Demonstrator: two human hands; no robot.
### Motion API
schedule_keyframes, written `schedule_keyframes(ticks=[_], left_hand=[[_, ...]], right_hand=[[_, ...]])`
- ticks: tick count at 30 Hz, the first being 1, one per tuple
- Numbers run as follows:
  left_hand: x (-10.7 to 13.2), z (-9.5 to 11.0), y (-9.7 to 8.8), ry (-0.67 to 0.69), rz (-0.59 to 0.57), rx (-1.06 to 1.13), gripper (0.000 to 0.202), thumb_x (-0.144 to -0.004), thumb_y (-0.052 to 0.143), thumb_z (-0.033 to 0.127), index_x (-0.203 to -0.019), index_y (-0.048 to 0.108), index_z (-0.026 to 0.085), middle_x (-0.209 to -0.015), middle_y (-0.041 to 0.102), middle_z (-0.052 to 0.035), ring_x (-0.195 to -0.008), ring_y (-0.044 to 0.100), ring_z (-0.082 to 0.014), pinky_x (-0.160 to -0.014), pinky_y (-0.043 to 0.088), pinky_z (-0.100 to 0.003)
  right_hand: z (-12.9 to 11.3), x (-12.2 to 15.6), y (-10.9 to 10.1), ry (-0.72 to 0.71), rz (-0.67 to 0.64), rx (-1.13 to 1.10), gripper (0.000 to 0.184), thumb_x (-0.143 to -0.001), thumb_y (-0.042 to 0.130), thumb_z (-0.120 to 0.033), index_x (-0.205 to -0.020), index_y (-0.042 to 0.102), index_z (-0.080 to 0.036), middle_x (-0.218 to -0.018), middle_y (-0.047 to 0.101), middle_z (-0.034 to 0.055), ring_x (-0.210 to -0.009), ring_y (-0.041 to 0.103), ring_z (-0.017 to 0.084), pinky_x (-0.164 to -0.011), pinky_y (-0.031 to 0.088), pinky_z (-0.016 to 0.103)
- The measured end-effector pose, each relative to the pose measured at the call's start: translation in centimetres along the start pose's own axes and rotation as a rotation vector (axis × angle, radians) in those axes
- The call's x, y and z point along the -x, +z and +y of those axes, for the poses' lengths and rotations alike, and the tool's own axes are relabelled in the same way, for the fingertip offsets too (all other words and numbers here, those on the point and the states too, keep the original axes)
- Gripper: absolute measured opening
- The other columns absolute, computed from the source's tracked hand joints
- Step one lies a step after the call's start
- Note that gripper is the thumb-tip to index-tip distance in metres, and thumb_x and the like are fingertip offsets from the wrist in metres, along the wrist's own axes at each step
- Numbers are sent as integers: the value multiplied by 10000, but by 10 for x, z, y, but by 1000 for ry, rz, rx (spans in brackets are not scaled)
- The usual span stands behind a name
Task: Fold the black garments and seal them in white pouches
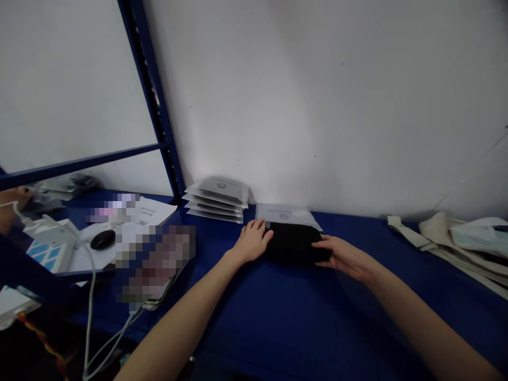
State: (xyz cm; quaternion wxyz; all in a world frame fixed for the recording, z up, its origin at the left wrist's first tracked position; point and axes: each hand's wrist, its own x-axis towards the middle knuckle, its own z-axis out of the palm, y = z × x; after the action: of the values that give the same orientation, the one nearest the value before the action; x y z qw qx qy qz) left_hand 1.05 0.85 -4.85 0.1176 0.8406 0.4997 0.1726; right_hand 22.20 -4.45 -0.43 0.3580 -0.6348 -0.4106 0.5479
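2 grips (251, 243) (346, 258) against bundle (294, 242), left splayed

Between the left grip (251, 243) and the right grip (345, 256), the folds of the black item (296, 243) were too dark to tell. Behind it, the near part of a flat pouch (283, 213) was hidden, and its print was too small to read. Left of the left grip, coarse blocks blurred a device (159, 267); farther left, another person's hand (19, 197) was cut by the edge, as was beige cloth (436, 227) right of the right grip.
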Motion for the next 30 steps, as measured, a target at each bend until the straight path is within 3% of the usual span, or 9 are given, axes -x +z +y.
schedule_keyframes(ticks=[11,14,17,21,24,30], left_hand=[[4,4,-2,-13,7,86,549,-947,179,412,-1397,315,129,-1504,248,-90,-1371,204,-226,-1104,207,-402],[4,6,-2,-7,-2,104,550,-944,177,418,-1400,306,139,-1506,241,-88,-1374,199,-225,-1108,200,-417],[3,6,0,-2,-9,112,553,-938,178,431,-1404,299,158,-1508,237,-78,-1379,185,-232,-1109,195,-434],[2,3,3,-13,-14,115,559,-931,170,445,-1404,307,179,-1514,224,-69,-1381,168,-270,-1103,190,-463],[1,1,5,1,4,118,557,-928,179,445,-1385,351,176,-1503,247,-75,-1369,197,-286,-1095,206,-459],[0,1,6,19,54,117,555,-927,207,450,-1352,405,154,-1468,306,-97,-1341,256,-273,-1088,233,-435]], right_hand=[[9,-14,6,-111,120,-157,496,-784,501,-122,-1256,402,-240,-1195,582,97,-1025,609,203,-758,564,314],[11,-18,8,-141,182,-283,525,-771,501,-98,-1263,406,-253,-1207,576,80,-977,624,180,-709,563,273],[13,-20,10,-166,231,-386,519,-738,508,-64,-1214,463,-264,-1089,634,49,-859,642,153,-617,545,229],[15,-19,12,-219,80,-319,501,-690,553,-71,-1147,515,-274,-1026,661,26,-759,640,148,-543,511,215],[15,-20,12,-269,-10,-218,544,-661,554,-97,-1166,502,-294,-1110,639,20,-842,635,170,-554,507,221],[21,-34,6,-457,-71,-112,779,-547,486,-75,-1283,414,-320,-1264,556,-28,-1101,558,183,-888,479,292]])
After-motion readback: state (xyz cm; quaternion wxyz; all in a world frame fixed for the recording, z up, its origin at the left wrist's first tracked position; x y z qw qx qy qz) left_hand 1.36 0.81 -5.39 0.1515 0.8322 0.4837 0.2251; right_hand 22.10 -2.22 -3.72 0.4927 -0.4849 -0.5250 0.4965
